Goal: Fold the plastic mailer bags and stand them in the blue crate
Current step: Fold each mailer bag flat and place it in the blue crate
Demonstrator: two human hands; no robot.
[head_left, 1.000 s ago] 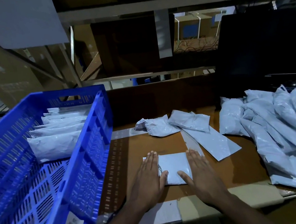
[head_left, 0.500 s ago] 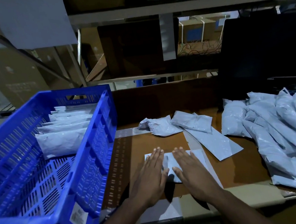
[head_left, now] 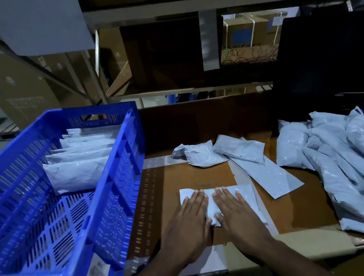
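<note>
Pressing: both hands lay flat, fingers straight, on one pale mailer bag (head_left: pixel 245 193) on the brown table (head_left: pixel 296 204); neither hand curled round it.
Left hand: the left hand (head_left: pixel 191 222) covered the bag's left part, fingertips close to its far edge, palm over the near edge.
Right hand: the right hand (head_left: pixel 235 213) lay just beside the left, over the bag's middle; a narrow strip of bag showed between the two hands, and the bag's right end lay bare beyond the right hand.
Hidden: the near edge of the bag was under the palms, so any fold there could not be made out; both forearms ran out of the bottom of the view.
Blue crate: the blue crate (head_left: pixel 122 180) stood at the left, just beside the hands' bag but apart from it; its near left corner was cut off by the picture's edge.
Standing bags: a row of folded bags (head_left: pixel 77 174) stood on edge across the crate's far half; those at the back were partly hidden behind the front ones and could not be counted.
Loose bags: two crumpled bags (head_left: pixel 203 155) and a long flat one lay beyond the hands.
Heap: a heap of bags (head_left: pixel 345 159) at the right was cut off by the right edge.
Background: shelving and a dark monitor (head_left: pixel 330 59) behind were dim and hard to read.
</note>
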